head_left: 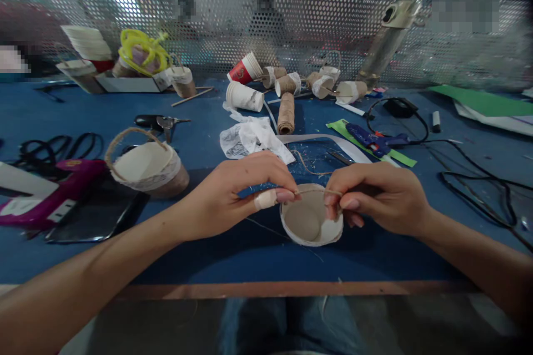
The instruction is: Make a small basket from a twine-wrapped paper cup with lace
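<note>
A paper cup [306,224] with a pale lace rim stands on the blue table in front of me, its mouth facing up. Across that mouth runs a short piece of twine [317,189]. My left hand [245,191] pinches the twine's left end between thumb and forefinger; a bandage wraps the thumb. At the other end, my right hand [370,194] closes on the twine, some fingertips dipping over the cup's rim. To the left sits a finished-looking cup basket [145,169] with a twine handle and lace edge.
Behind my hands lie white lace fabric [254,136], a twine spool [286,113] and a blue glue gun [375,140] with its cord. At left are a purple hair-dryer-like tool [62,191] and a dark phone-like slab [95,219]. Several wrapped cups line the perforated metal screen [266,28].
</note>
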A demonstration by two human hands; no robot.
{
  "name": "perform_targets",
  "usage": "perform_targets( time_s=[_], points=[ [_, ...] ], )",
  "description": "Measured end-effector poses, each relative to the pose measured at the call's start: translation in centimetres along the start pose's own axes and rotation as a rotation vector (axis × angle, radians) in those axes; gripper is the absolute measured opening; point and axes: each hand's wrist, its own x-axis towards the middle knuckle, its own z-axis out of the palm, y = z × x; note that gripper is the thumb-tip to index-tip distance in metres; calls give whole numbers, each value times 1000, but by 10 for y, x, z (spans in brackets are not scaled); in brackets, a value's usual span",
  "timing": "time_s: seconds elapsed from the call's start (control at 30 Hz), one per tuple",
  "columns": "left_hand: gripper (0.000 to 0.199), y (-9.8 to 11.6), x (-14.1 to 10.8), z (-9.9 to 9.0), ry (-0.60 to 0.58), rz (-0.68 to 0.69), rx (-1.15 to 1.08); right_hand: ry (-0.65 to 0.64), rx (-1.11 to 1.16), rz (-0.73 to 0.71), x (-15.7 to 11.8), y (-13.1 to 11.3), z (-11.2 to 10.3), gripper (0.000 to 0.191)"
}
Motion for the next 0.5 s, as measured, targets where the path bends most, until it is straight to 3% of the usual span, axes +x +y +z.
perform_targets(
  time_s=[0.13,0.5],
  points=[
    [11,0,0,1,-1,-23,-13,-87,30,5,2,0,-5,12],
    [12,-3,-1,-2,-74,82,-33,-4,78,-58,5,4,-4,12]
  ],
)
